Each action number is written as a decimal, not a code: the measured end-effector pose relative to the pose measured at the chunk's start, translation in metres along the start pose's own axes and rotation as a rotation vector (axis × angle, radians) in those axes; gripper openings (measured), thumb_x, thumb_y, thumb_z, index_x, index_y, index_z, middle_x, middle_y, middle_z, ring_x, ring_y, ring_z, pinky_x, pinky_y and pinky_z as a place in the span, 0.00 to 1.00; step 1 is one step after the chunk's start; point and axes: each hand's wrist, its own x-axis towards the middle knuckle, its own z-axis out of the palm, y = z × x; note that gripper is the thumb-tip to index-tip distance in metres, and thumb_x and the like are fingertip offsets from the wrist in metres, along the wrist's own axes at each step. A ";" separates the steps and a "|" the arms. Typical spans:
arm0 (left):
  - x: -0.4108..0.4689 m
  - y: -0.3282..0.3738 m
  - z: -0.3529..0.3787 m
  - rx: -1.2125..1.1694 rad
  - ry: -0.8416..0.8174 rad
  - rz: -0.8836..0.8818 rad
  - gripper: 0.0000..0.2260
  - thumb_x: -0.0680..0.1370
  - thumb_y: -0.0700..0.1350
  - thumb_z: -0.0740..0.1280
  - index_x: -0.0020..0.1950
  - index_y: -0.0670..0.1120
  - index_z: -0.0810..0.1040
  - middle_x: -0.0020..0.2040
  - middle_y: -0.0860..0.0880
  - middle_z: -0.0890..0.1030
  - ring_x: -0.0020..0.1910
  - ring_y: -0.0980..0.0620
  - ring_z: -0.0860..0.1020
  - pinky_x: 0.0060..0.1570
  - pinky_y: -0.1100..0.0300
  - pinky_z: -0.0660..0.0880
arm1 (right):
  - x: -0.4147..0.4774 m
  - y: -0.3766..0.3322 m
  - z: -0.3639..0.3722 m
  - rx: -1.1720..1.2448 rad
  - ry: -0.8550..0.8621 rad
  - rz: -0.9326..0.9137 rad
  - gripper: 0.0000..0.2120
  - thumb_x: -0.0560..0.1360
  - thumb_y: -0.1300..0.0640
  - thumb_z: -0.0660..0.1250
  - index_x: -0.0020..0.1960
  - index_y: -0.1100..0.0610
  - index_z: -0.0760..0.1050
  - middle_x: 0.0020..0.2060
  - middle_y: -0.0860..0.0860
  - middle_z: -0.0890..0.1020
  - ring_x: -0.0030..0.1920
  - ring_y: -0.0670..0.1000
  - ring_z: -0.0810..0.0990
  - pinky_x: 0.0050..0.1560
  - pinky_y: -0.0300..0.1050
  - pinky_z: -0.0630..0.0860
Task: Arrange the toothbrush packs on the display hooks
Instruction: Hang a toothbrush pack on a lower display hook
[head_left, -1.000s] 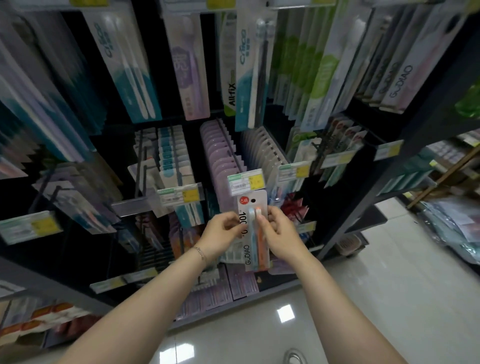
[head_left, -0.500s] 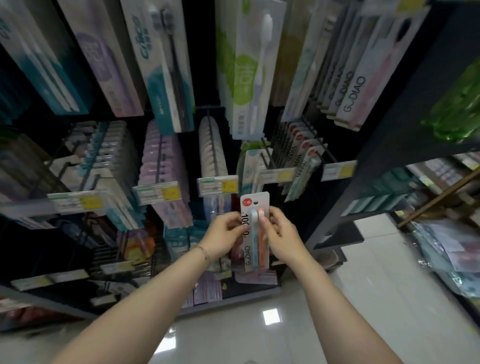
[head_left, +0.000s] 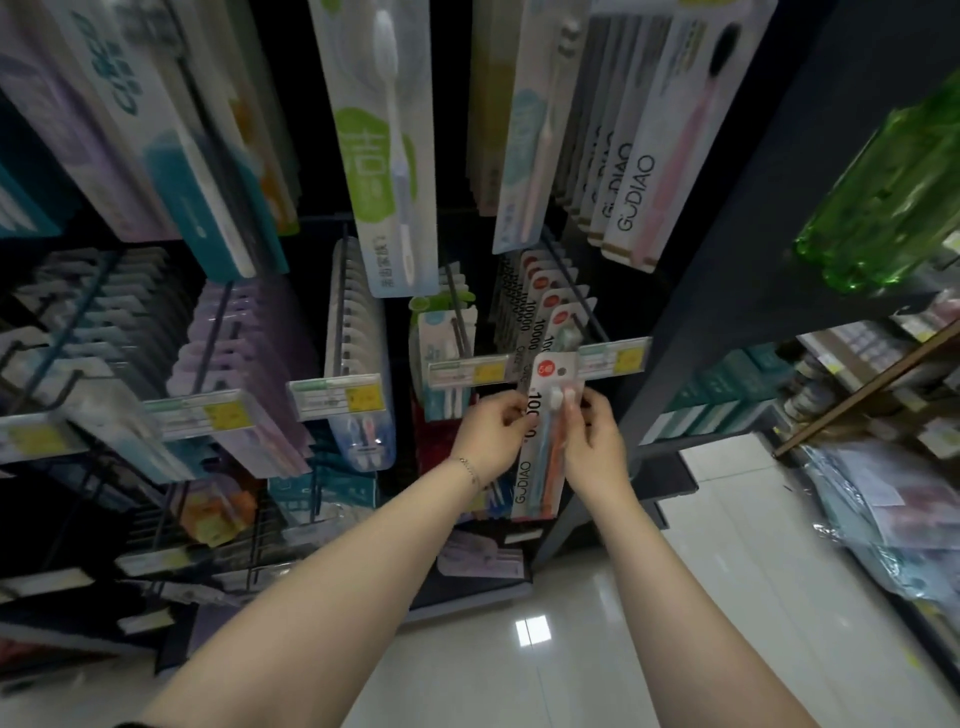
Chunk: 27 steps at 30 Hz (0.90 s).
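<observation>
**Item:** GUDIAO toothbrush pack, red round sticker at the top, blue and orange brushes inside.

**Location:** held upright in the air in front of the shelving. Its top edge sits between two price labels, one to the left and one to the right. Just behind it hangs a row of matching red-sticker packs.

**Grip:** the left hand pinches the pack's left edge, with a thin bracelet at the wrist. The right hand pinches the right edge, fingers curled round the upper part. Both hands are closed on the same pack.

**Change:**
- A second ago the pack was held lower and further left, in front of the purple and white rows, with its top below the label line.
- It has since been carried right and up, so its top now overlaps the label line at the front of the matching row.
- The grip of both hands looks unchanged.

**Meaning for the task:**
- The hang hole near the sticker looks close to the tip of the display hook that carries the same product. The tip itself is hidden behind the pack and labels.
- The pack does not appear to be threaded yet.
- The likely remaining step is to line the hole up with the wire and push the pack back against the row
</observation>
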 end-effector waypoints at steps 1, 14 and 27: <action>0.006 0.002 0.004 0.010 0.004 -0.005 0.04 0.78 0.44 0.67 0.50 0.47 0.80 0.45 0.50 0.82 0.45 0.52 0.80 0.49 0.57 0.77 | 0.004 0.001 -0.003 0.011 0.027 -0.005 0.17 0.82 0.45 0.55 0.66 0.52 0.68 0.53 0.47 0.78 0.51 0.47 0.75 0.50 0.42 0.70; 0.025 0.025 0.020 0.006 -0.025 0.024 0.06 0.78 0.45 0.67 0.51 0.44 0.80 0.47 0.47 0.83 0.47 0.50 0.80 0.53 0.51 0.79 | 0.031 0.016 -0.015 0.068 0.164 -0.081 0.07 0.82 0.54 0.57 0.53 0.47 0.73 0.50 0.49 0.81 0.53 0.50 0.78 0.56 0.51 0.75; 0.021 0.036 0.020 -0.175 -0.042 0.083 0.06 0.79 0.47 0.66 0.49 0.45 0.79 0.45 0.47 0.83 0.46 0.51 0.81 0.51 0.55 0.78 | 0.033 0.007 -0.029 0.079 0.141 -0.046 0.14 0.82 0.55 0.58 0.38 0.47 0.74 0.35 0.45 0.78 0.38 0.44 0.74 0.40 0.43 0.71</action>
